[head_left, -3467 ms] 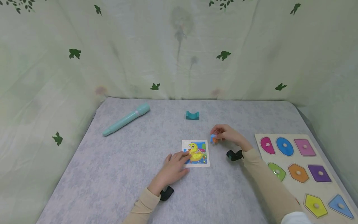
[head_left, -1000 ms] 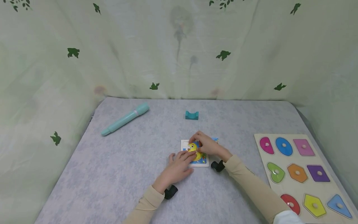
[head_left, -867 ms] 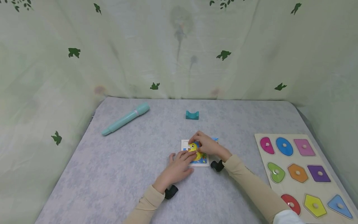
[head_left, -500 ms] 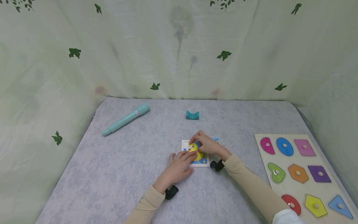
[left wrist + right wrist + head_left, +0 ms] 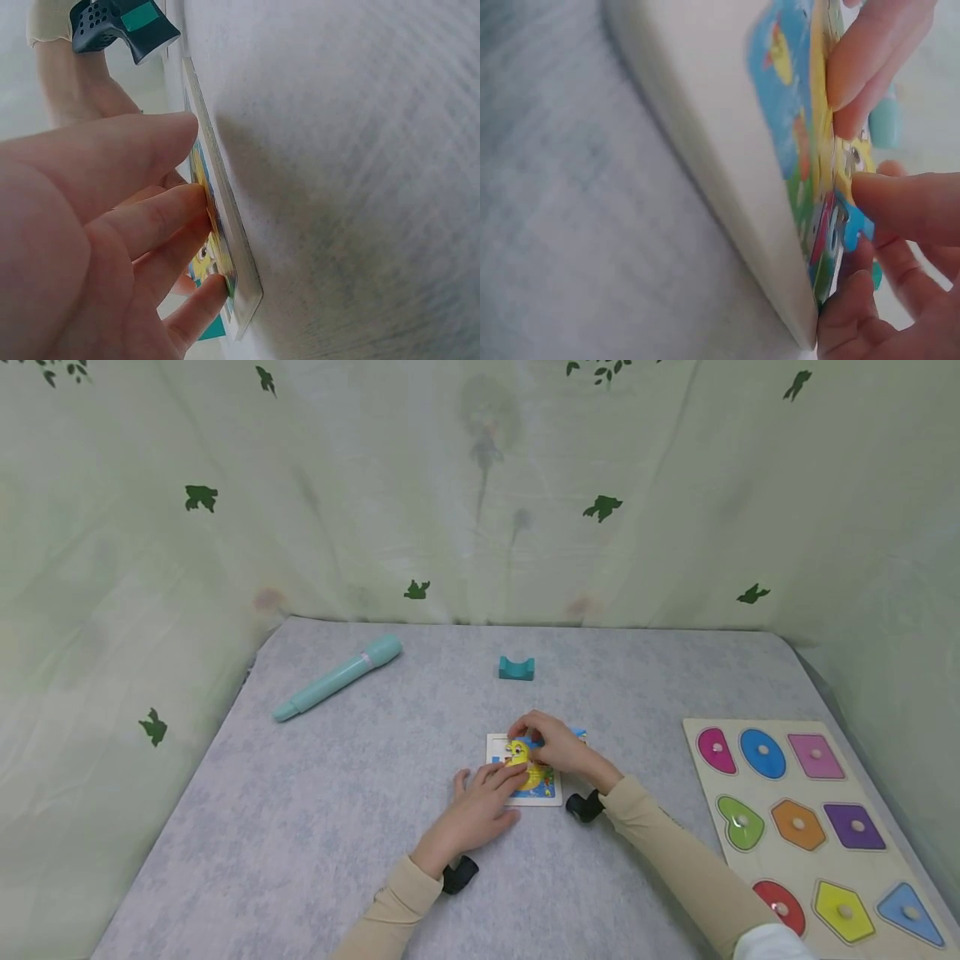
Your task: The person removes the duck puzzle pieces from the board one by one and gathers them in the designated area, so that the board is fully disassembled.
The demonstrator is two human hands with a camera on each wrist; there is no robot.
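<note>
A small framed duck jigsaw puzzle (image 5: 557, 791) lies on the table between my hands. My left hand (image 5: 476, 810) rests its extended fingers on the yellow duck picture, steadying the lower left part. In the left wrist view its fingertips (image 5: 193, 201) press on the picture near the frame's edge. My right hand (image 5: 561, 747) pinches a puzzle piece (image 5: 855, 225), yellow with a blue tab, between thumb and fingers. That piece stands tilted over the upper part of the picture. Behind the right hand, a blue patterned piece (image 5: 579, 734) shows partly at the frame's upper right.
A teal, notched block (image 5: 517, 669) stands beyond the puzzle. To the far left lies a long light-teal pen-shaped object (image 5: 339, 678). A wooden board with knobbed coloured shapes (image 5: 810, 782) takes up the table's right side, the right forearm overlapping its lower left corner.
My right hand has moved left from beside the puzzle to above its upper part, where it has stayed over the last second. My left hand has shifted slightly right on the picture.
</note>
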